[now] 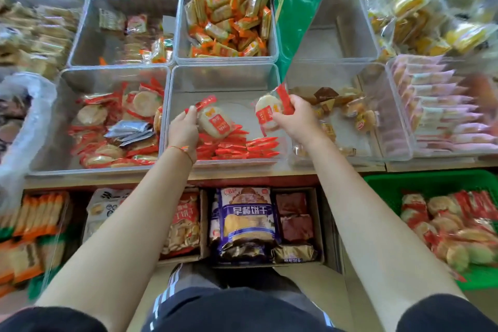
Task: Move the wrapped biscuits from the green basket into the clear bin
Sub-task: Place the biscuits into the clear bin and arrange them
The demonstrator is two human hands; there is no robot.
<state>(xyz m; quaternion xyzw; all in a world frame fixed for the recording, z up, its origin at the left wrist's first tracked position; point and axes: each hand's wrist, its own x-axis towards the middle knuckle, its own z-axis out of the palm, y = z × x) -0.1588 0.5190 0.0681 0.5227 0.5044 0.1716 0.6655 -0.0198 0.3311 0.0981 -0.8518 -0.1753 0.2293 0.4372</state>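
Centre frame: left hand (183, 131) and right hand (293, 118) each pinch a red-and-clear wrapped round biscuit (215, 122) above the clear plastic bin (223, 75); lay both flat beside the stacked row, then return to the green plastic basket (431, 183), lower right.

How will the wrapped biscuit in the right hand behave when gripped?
The wrapped biscuit is probably light: the right hand holds it by fingertips alone. Its glossy film looks slippery and crinkly. The round disc inside seems stiff and could crack if squeezed.

Two hands (183, 129) — two held biscuits (215, 122), one green basket (382, 186)
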